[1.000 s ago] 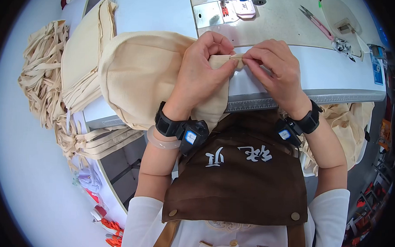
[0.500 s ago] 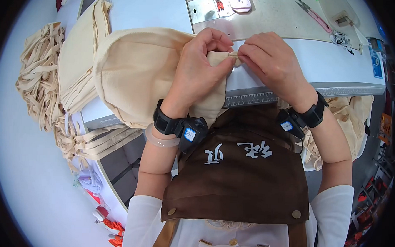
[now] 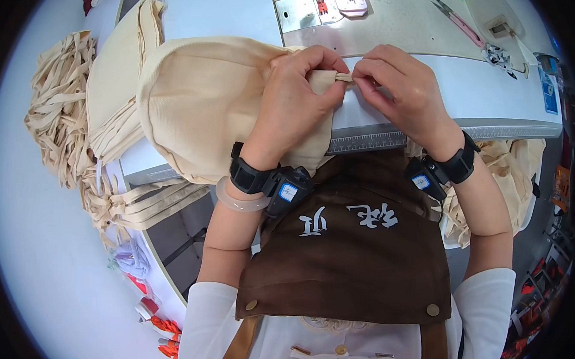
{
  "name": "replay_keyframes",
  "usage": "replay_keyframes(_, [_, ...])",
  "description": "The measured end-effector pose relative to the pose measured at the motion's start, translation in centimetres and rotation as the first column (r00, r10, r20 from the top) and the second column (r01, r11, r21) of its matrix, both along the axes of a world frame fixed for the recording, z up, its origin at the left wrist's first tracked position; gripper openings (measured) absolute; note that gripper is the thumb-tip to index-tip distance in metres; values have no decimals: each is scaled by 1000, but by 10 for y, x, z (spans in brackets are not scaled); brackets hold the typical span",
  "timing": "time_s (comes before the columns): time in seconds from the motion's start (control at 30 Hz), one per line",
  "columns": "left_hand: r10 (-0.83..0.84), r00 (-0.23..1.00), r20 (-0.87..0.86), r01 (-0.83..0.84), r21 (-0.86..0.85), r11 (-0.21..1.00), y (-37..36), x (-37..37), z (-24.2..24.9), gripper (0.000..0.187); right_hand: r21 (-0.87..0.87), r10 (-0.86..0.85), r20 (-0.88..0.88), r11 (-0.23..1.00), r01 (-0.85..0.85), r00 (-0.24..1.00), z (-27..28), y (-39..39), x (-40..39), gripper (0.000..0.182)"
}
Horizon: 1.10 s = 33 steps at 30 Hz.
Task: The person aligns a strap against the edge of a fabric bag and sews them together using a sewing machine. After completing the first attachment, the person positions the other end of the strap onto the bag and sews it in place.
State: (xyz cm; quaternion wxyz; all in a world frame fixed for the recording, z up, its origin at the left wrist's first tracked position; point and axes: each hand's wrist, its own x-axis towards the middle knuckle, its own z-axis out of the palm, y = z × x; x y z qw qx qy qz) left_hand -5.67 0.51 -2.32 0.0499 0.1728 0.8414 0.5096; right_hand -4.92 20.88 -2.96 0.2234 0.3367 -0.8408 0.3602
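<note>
A cream cloth bag (image 3: 201, 104) with a curved seamed edge lies over the table edge, partly on the white tabletop. My left hand (image 3: 296, 101) is closed on its right-hand part, thumb and fingers pinching the cloth near a corner. A narrow folded end of cloth (image 3: 344, 77) sticks out to the right from that pinch. The fingertips of my right hand (image 3: 401, 88) are closed on this folded end, just beside the left thumb. Both hands are above the table, in front of the sewing machine.
A sewing machine (image 3: 322, 10) stands at the back. Pink-handled scissors (image 3: 459, 22) lie at back right. Stacked cream cloth pieces (image 3: 117, 78) and a heap of cloth straps (image 3: 59, 108) are at left. A metal ruler (image 3: 371, 141) runs along the table edge; more cream cloth (image 3: 499, 180) sits below right.
The folded end of cloth now shows more between my two hands, with the right fingertips slightly further right. Both hands keep their pinch.
</note>
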Motion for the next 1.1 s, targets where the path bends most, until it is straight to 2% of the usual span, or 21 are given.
replay_keyframes(0.07, [23, 998, -50, -28, -97, 995, 1, 1, -1, 17, -7, 6, 3, 1000, -6, 1000, 1, 0, 0, 17])
replay_keyframes(0.17, [57, 996, -71, -61, -53, 997, 4, 3, -3, 14, -14, 14, 21, 1000, -14, 1000, 1, 1, 1, 16])
replay_keyframes(0.43, [-20, 958, -286, -12, -109, 994, 5, 4, -12, 8, 6, -3, 105, 1000, 2, 995, -5, 5, 3, 17])
replay_keyframes(0.57, [-48, 931, -363, 0, -130, 992, 7, 4, -12, 9, 98, -54, -22, 994, 55, 998, -6, 4, 3, 19])
replay_keyframes(0.93, [-54, 941, -335, 8, -137, 990, 7, 5, -10, 11, 137, -69, -161, 986, 92, 985, -9, -1, 3, 21])
replay_keyframes(1.1, [-37, 898, -438, -43, -170, 985, 9, 6, -12, 18, 129, -17, -40, 991, 22, 999, -12, 1, 3, 22])
